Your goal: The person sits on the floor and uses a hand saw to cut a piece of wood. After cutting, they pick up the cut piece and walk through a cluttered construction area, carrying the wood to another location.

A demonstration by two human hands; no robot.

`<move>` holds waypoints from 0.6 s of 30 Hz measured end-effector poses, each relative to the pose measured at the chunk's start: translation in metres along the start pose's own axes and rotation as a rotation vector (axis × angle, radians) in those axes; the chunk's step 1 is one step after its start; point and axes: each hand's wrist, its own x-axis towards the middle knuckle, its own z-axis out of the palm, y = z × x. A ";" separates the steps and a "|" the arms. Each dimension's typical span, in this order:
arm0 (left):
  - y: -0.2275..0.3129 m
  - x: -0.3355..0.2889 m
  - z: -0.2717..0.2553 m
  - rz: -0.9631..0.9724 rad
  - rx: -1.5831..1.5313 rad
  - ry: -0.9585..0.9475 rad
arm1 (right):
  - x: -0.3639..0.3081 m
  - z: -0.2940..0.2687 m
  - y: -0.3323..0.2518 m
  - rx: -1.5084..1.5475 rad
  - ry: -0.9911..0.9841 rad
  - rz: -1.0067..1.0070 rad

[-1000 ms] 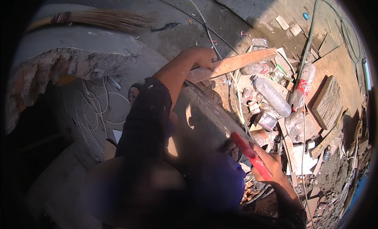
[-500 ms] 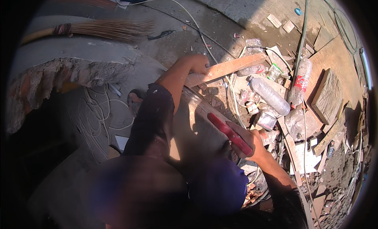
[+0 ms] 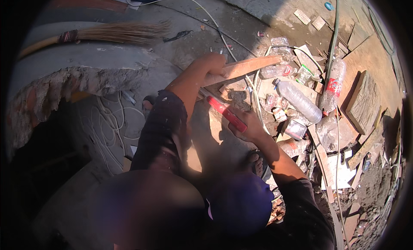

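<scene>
My left hand (image 3: 214, 64) is closed around the near part of a narrow wooden board (image 3: 254, 65), which points away to the right. In my right hand (image 3: 248, 124) is a handsaw, its red handle (image 3: 227, 114) gripped in my fist. Only a short stretch of its blade shows ahead of the handle, close to the board's near end beside my left forearm. Where the teeth meet the wood, if they do, is hidden.
Plastic bottles (image 3: 299, 101), wood offcuts (image 3: 363, 102) and rubble lie to the right. Pale cable (image 3: 257, 88) runs past the board, and a hose (image 3: 334, 39) lies beyond. A stick broom (image 3: 99, 34) rests on a broken concrete slab (image 3: 81, 73) at left.
My right hand has moved forward and to the left with the handsaw, bringing the handle closer to the board. My left hand stays on the board, which has shifted slightly.
</scene>
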 end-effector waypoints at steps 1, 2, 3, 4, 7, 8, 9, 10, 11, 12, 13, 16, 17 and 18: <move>-0.008 0.000 -0.016 -0.055 0.024 -0.018 | -0.029 -0.022 0.002 -0.055 0.005 -0.026; -0.017 -0.002 -0.024 -0.050 0.021 0.002 | -0.058 -0.045 0.001 -0.114 0.013 -0.060; -0.027 -0.006 -0.026 -0.044 0.011 0.016 | -0.089 -0.071 -0.001 -0.212 -0.005 -0.078; -0.034 -0.009 -0.027 -0.043 0.010 0.028 | -0.119 -0.097 0.000 -0.306 -0.018 -0.097; -0.038 -0.026 -0.030 -0.035 -0.058 0.163 | -0.180 -0.145 -0.011 -0.297 -0.010 0.067; -0.033 -0.035 -0.035 -0.043 -0.035 0.214 | -0.188 -0.152 -0.013 -0.271 0.028 0.119; -0.027 -0.048 -0.035 -0.058 -0.015 0.268 | -0.188 -0.152 -0.010 -0.260 0.052 0.125; -0.020 -0.068 -0.041 -0.084 0.015 0.326 | -0.185 -0.151 -0.005 -0.244 0.078 0.117; -0.017 -0.089 -0.047 -0.102 0.040 0.328 | -0.175 -0.148 -0.001 -0.252 0.079 0.083; -0.014 -0.111 -0.051 -0.124 0.060 0.331 | -0.162 -0.144 0.001 -0.262 0.074 0.045; -0.011 -0.137 -0.055 -0.157 0.088 0.330 | -0.148 -0.138 0.002 -0.262 0.071 0.000; 0.004 -0.217 -0.059 -0.159 0.116 0.391 | -0.105 -0.123 -0.005 -0.279 0.069 -0.030; 0.007 -0.241 -0.053 -0.151 0.148 0.413 | -0.088 -0.122 -0.015 -0.317 0.033 -0.018; 0.009 -0.261 -0.044 -0.140 0.179 0.430 | -0.074 -0.116 -0.021 -0.288 0.020 -0.006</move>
